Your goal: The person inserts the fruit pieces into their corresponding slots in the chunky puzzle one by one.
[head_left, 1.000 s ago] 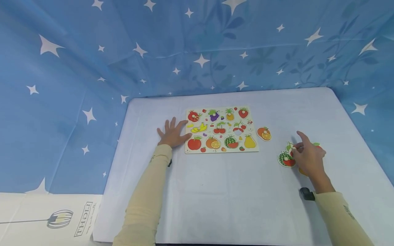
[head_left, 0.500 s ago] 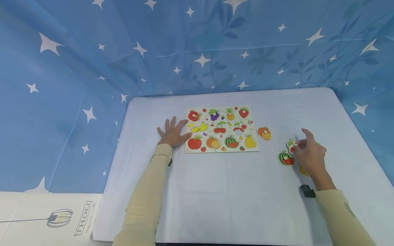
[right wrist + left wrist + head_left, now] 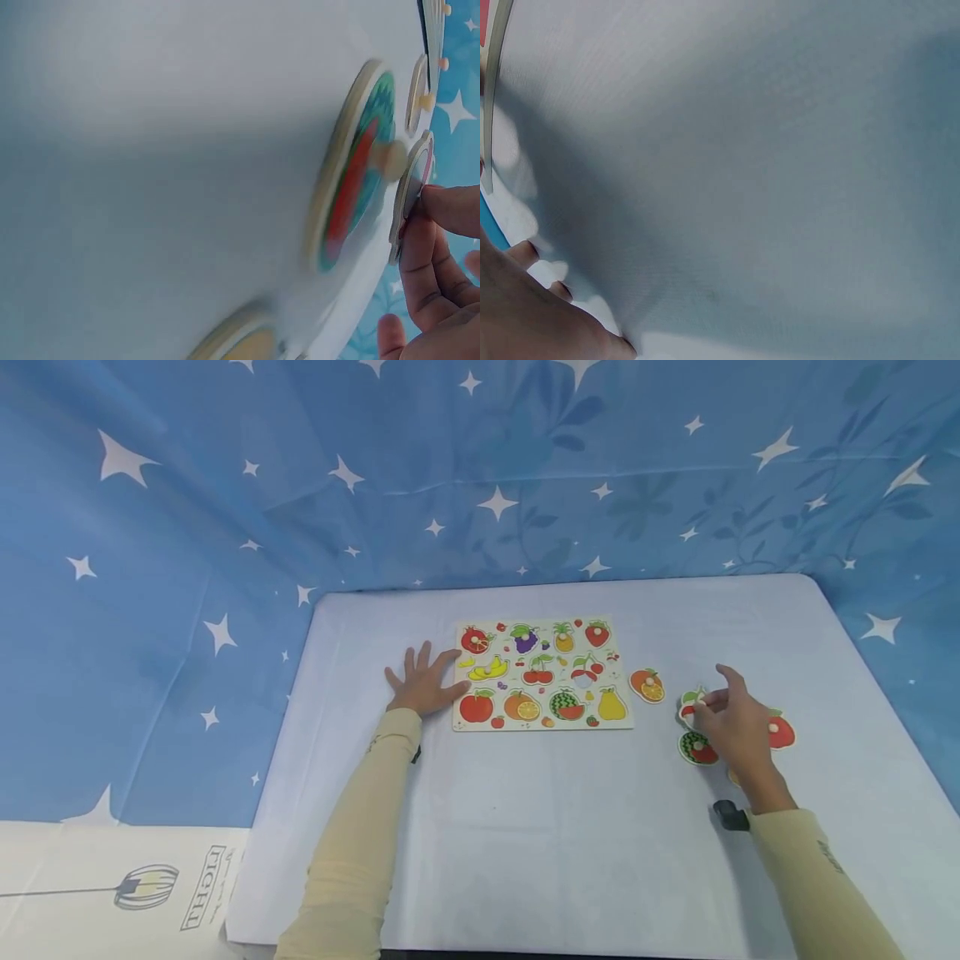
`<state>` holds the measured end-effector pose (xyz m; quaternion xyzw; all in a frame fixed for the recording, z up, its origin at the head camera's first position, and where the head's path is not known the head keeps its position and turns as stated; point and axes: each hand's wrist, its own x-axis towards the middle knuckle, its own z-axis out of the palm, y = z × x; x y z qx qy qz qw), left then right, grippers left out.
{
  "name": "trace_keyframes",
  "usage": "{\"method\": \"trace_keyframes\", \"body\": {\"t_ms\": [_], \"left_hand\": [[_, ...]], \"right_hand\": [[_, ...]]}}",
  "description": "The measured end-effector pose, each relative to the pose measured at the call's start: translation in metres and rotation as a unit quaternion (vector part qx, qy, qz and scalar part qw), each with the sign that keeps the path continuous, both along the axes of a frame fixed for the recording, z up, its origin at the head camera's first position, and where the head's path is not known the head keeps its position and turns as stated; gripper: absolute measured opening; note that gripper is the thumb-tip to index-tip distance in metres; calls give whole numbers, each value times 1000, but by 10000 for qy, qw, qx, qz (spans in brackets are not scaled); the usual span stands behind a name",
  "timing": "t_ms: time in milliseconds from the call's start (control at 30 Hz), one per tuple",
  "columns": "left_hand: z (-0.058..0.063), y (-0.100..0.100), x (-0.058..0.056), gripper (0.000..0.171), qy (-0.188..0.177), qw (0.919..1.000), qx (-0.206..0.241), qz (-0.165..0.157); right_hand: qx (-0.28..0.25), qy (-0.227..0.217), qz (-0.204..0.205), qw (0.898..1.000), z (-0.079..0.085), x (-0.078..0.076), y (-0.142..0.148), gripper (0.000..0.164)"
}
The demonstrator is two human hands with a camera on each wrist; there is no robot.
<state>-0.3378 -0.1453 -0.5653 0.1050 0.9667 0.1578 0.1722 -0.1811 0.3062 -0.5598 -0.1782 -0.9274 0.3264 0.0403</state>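
Note:
My left hand (image 3: 423, 683) lies with spread fingers at the left edge of a wooden fruit puzzle board (image 3: 543, 727), thumb and forefinger on the edge. In the left wrist view only part of that hand (image 3: 540, 315) shows, with a corner of the board. My right hand (image 3: 735, 722) pinches a red-and-white puzzle piece with green leaves (image 3: 687, 702) between thumb and fingers. The right wrist view shows this piece (image 3: 415, 176) tilted at the fingertips, its knob hidden by them. Just beside it is the watermelon piece (image 3: 697, 748), with a wooden knob.
An orange piece (image 3: 647, 685) lies just right of the board. Right of my right hand is a red piece (image 3: 781, 731); a yellow-orange piece (image 3: 733, 777) is partly hidden under the wrist. A white cloth (image 3: 525, 860) covers the table, with a blue starred curtain (image 3: 495, 552) behind.
My right hand has moved left with the red-and-white piece, bringing it above the watermelon piece in the head view and uncovering the red piece. The left hand stays in place.

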Motion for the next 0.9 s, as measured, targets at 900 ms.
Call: {"method": "trace_keyframes", "body": {"t_ms": [900], "left_hand": [[-1,2,0,71,-38,9999,-87,115]], "right_hand": [[-42,280,495,9984,9,-47,-56,73]]}}
